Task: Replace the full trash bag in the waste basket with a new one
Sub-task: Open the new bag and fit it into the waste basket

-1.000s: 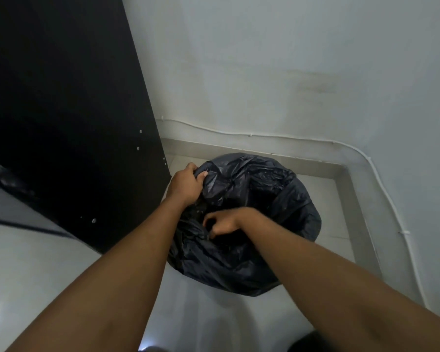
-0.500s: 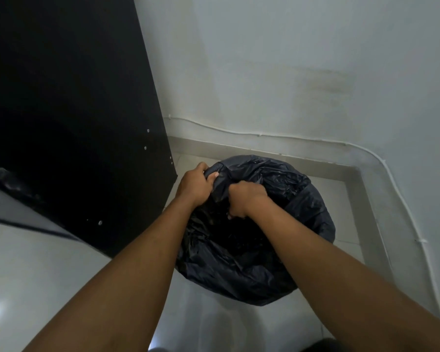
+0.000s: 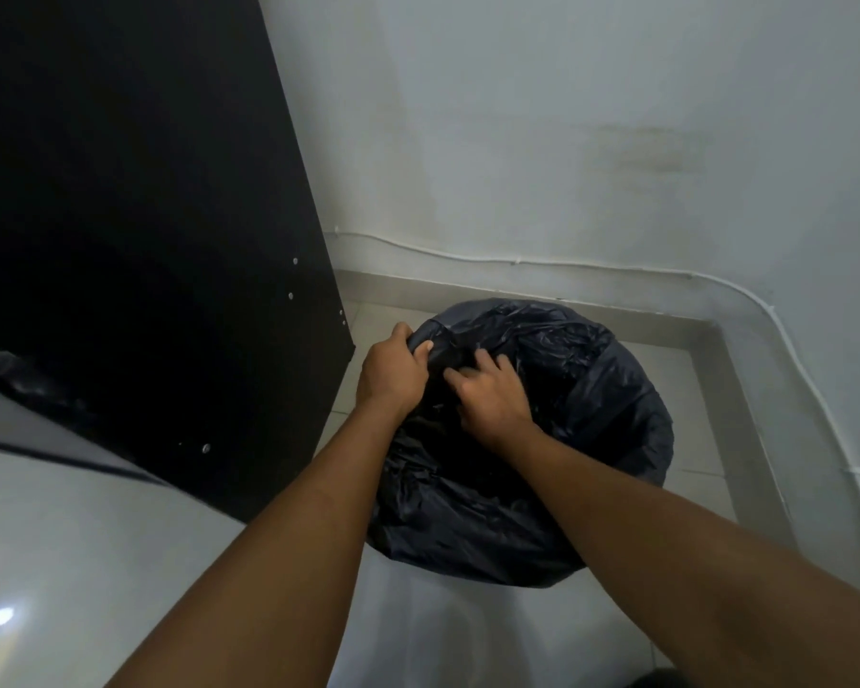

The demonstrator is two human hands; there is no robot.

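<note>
Head view: the black trash bag (image 3: 582,414) sits in the corner of the room on the tiled floor (image 3: 666,369). It forms a round, crumpled mound with its plastic spread wide, and whatever is under the plastic is hidden. Both bare forearms reach down and forward from the lower edge of the picture and meet at the bag's upper left part.

The left hand (image 3: 391,377) is clenched round a bunched roll of plastic at the bag's far left edge. Its fingers are wrapped over the top and its thumb is pressed against the fold. The right hand (image 3: 492,397) lies just beside it, slightly nearer the middle of the bag. Its fingers curl down into the wrinkled plastic and its thumb points toward the left hand, so it grasps a gather of the same bag. The two hands are nearly touching, with only a narrow ridge of black plastic between them. Most of the bag lies to the right of and below the hands.

A tall dark panel (image 3: 145,240) stands to the left, close beside the bag. A glossy white surface (image 3: 70,538) fills the lower left. Behind the bag is a pale wall (image 3: 517,141), with a thin white cable (image 3: 517,262) running along it above the skirting.
</note>
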